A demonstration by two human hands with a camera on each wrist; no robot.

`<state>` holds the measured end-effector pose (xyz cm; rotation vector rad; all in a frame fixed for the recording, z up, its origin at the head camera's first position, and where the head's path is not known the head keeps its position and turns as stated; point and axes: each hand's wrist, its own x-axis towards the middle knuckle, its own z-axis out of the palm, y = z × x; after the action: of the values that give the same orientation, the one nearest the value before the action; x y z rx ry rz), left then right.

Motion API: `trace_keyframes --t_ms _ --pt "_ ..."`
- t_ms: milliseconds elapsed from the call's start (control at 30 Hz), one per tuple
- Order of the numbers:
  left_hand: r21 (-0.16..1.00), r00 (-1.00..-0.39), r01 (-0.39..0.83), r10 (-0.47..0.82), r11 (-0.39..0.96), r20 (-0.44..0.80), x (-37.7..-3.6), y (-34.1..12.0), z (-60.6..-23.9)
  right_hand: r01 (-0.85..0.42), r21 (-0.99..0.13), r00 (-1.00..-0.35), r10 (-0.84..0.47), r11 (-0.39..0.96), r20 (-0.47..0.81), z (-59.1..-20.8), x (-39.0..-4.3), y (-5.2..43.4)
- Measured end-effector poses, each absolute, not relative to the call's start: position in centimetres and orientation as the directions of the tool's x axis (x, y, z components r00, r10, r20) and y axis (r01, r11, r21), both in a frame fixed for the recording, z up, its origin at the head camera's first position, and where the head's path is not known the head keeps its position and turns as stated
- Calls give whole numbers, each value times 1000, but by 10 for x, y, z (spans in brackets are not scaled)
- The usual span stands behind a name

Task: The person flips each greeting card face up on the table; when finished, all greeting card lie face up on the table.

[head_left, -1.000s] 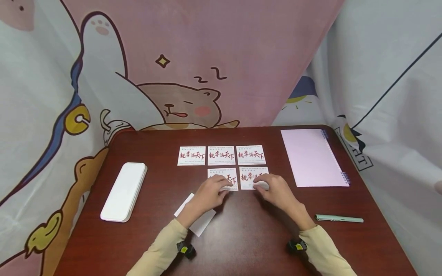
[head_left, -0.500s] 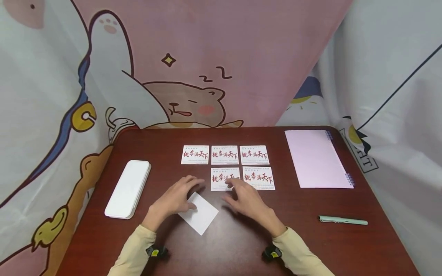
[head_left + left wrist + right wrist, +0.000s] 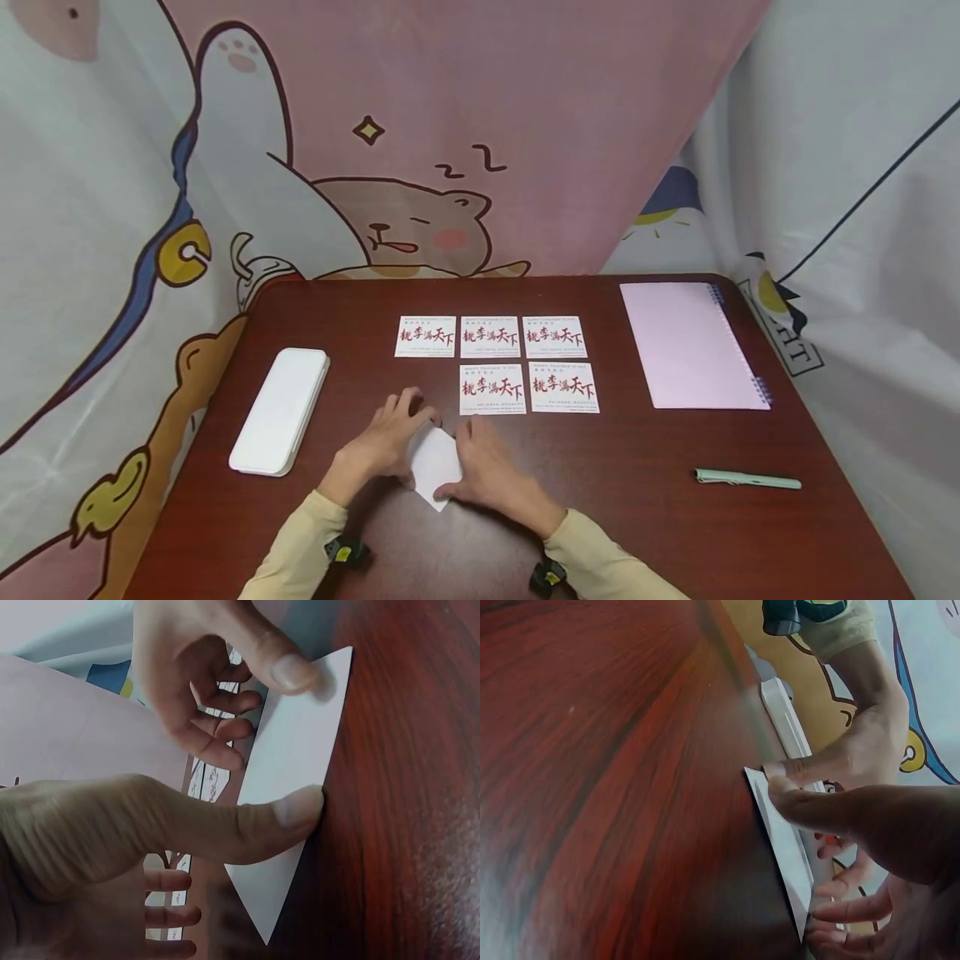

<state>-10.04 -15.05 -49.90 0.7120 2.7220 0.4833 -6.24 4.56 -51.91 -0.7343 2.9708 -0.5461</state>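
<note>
A blank white square card sits between both hands near the front middle of the table. My left hand grips its left side, and the left thumb lies across the white face in the left wrist view. From the right, my right hand holds the opposite side, thumb on the near edge and fingers bent at the far side. Fingertips under the card are hidden, so I cannot tell whether it is raised. Beyond the hands lie several white cards with red Chinese characters, three in the back row and two in front.
A white oblong case lies at the left of the dark red wooden table. To the right are a pink spiral notebook and a mint green pen. A cartoon-printed curtain hangs around the table.
Both hands have left the front row of printed cards and come down to the blank card. The right hand has swung left to meet the left hand there.
</note>
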Motion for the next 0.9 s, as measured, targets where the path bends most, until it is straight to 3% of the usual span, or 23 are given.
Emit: trace_keyframes --t_ms 200,500,900 --pt "344 -842 423 504 838 -192 -102 -148 -501 -456 -245 -889 -451 856 81 -523 -59 33" --pt "380 -830 432 525 818 -187 -100 -147 -499 -373 -223 -927 -374 901 38 -514 -52 19" --pt "371 -832 429 520 824 -193 -99 -148 -501 -282 -345 -948 -315 895 -43 -516 -57 13"
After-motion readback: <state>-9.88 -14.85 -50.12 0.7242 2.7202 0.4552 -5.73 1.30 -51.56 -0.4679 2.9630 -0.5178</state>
